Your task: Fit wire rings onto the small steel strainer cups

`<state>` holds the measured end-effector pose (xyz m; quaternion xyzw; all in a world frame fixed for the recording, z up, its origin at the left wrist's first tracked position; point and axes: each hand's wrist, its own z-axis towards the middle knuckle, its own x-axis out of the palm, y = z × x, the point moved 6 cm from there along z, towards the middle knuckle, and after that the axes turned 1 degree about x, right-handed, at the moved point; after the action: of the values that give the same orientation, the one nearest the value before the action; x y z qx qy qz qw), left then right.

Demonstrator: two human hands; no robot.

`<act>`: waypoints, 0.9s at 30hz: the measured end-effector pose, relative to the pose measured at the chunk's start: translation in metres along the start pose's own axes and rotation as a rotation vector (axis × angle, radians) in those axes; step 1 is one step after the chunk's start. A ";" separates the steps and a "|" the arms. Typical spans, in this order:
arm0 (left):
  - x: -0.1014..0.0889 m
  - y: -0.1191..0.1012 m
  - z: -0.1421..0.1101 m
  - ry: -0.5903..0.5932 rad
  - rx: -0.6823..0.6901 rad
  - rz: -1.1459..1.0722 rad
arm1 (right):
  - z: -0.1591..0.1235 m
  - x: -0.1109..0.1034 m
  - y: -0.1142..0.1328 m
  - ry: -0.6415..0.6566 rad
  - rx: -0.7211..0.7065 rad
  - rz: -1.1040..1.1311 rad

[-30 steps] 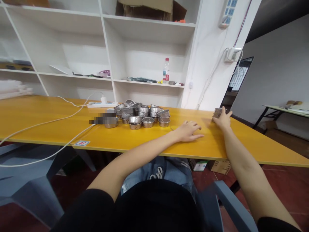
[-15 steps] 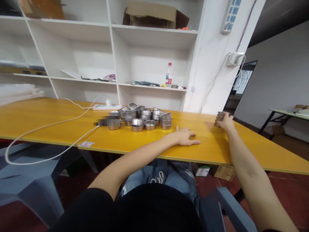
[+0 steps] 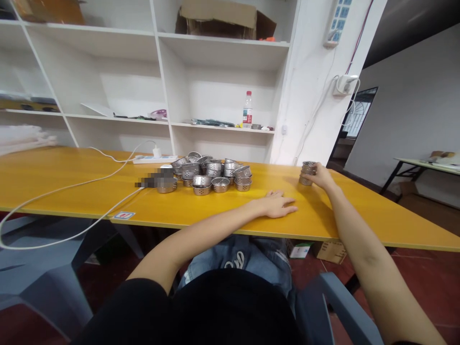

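Observation:
At the right of the table, my right hand [image 3: 320, 175] is closed around the side of a short stack of small round metal strainer baskets [image 3: 308, 173]. The stack stands upright; whether its base touches the table is hard to tell. My left hand [image 3: 279, 204] lies palm down on the table with its fingers apart, holding nothing. Left of it sits a heap of several similar metal strainer baskets [image 3: 220, 184], with holes in their sides, some piled on others and some tilted.
The yellow table [image 3: 230, 211] carries a white power strip [image 3: 155, 159] and a looping white cable [image 3: 72, 184]. Behind it, white shelves [image 3: 223, 43] hold a cardboard box [image 3: 219, 17] and a plastic bottle [image 3: 247, 110]. A blue-grey chair [image 3: 43, 268] stands at the left.
My right hand has moved left with the stack of strainer baskets. My left hand stays in nearly the same place, its fingers now flatter. The view has shifted slightly.

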<state>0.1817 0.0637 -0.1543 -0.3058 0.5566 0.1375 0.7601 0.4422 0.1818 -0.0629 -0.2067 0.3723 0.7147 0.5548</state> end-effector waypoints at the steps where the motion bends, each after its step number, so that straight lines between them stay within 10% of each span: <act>1: 0.000 -0.004 0.001 -0.003 0.033 -0.013 | 0.000 0.005 0.009 0.044 -0.018 0.030; 7: -0.012 -0.011 0.005 -0.231 0.192 -0.160 | -0.013 0.026 0.074 0.273 -0.202 0.296; 12: -0.032 0.017 0.005 -0.540 0.051 -0.094 | -0.026 0.030 0.105 0.316 -0.269 0.401; 27: -0.032 0.029 0.004 -0.447 -0.140 0.173 | -0.042 0.034 0.127 0.316 -0.195 0.490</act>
<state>0.1575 0.0932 -0.1328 -0.2706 0.3878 0.3045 0.8268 0.3068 0.1583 -0.0752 -0.2716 0.4223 0.8187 0.2787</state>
